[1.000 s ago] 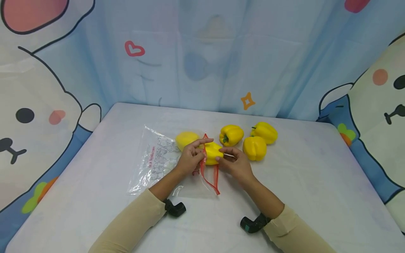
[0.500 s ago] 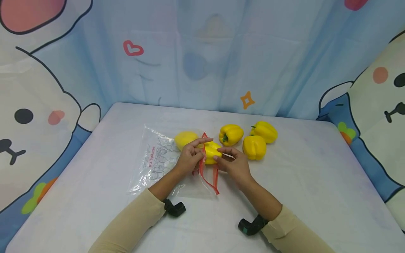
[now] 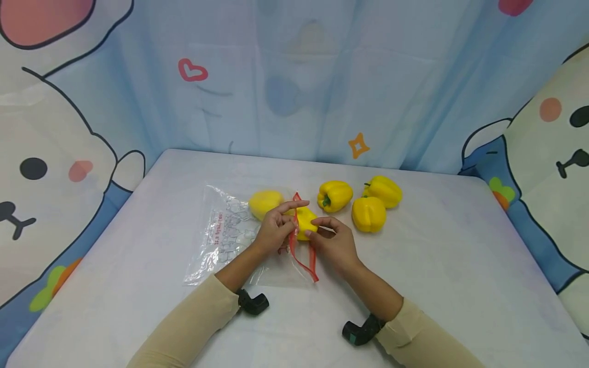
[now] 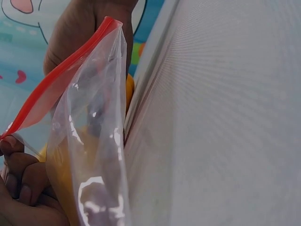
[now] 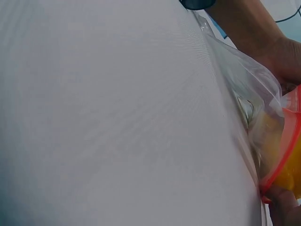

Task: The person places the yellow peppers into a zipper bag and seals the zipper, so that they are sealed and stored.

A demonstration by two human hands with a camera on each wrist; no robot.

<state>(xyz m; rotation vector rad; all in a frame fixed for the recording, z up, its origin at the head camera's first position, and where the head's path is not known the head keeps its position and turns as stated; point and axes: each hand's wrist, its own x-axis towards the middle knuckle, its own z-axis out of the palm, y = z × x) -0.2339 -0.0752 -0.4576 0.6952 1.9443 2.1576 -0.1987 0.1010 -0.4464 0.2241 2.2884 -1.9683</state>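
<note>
A clear zip bag with a red zip edge lies on the table, its mouth facing right. My left hand pinches the red edge; the left wrist view shows these fingers curled at the red strip. A yellow bell pepper sits in the mouth, partly behind the red edge. My right hand holds its right end between thumb and fingers. Deeper in the bag, a second yellow piece shows through the plastic, its kind blurred. In the right wrist view, the red zip edge stands open around the pepper.
Three yellow bell peppers lie loose beyond my right hand: one on the left, one at the back right, one in front. The white table ends at a blue patterned curtain.
My right hand has moved slightly left, pushing the bell pepper further into the bag. The yellow piece inside has shifted a little left. My left hand stays on the red edge.
</note>
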